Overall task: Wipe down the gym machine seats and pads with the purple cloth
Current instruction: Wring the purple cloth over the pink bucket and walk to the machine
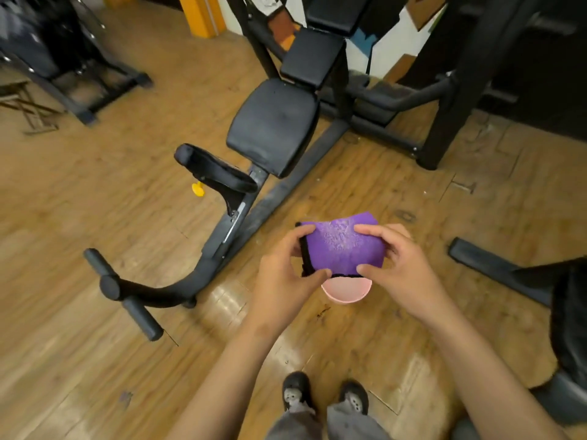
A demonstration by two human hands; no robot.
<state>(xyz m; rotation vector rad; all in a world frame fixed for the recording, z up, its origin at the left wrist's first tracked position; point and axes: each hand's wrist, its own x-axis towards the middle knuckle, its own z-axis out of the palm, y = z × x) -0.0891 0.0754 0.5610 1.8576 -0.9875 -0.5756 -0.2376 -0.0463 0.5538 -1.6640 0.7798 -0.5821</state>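
Observation:
I hold a folded purple cloth [341, 246] with a black edge in front of me, above the floor. My left hand [286, 274] pinches its left side and my right hand [400, 265] grips its right side. The cloth has a pale worn patch in the middle. Ahead stands a black gym machine with a padded seat [273, 128], back pads [311, 58] above it, and a smaller curved pad [212, 168] lower left. Both hands are well short of the seat.
A pink bowl [346, 290] sits on the wooden floor right under the cloth. A black frame bar with foam rollers [127, 293] reaches toward the lower left. Another machine's base [495, 268] and pad [571, 322] are at right. My shoes [327, 395] show below.

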